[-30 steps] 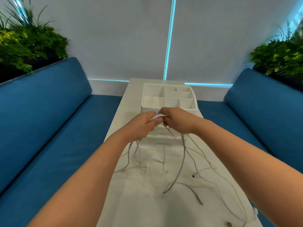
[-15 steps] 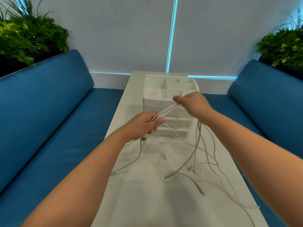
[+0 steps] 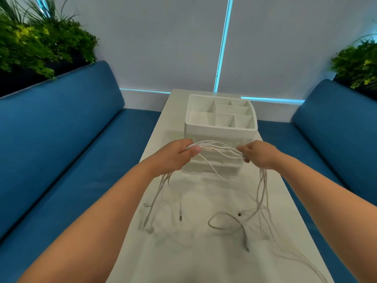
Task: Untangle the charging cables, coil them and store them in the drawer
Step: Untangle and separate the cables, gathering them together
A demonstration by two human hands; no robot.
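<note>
Drawn well apart since half a second ago, when nearly touching: left hand (image 3: 173, 157) and right hand (image 3: 260, 155), now spreading a bundle of white charging cables (image 3: 217, 150) into a fanned span between them, above the white table (image 3: 163, 123) and in front of the drawer organiser (image 3: 221, 129). Left fingers curled round one end of the span, thumb pressed over the strands; right fingers pinched on the other end, knuckles toward the camera. Loose tails hanging from both fists, on the left down to plugs lying on the tabletop, on the right into a slack loop and trailing ends near the table's near right corner. Still at the untangling step, by the look of it: several strands crossing within the span, none coiled, nothing yet inside the organiser, no drawer visibly pulled out. Next, probably, singling out one strand from the fan and pulling it free of the others without tightening the crossings, then winding it into a coil; one hand needed to release the bundle for that. Blue benches (image 3: 71, 150) along both sides, green plants (image 3: 40, 41) behind.
</note>
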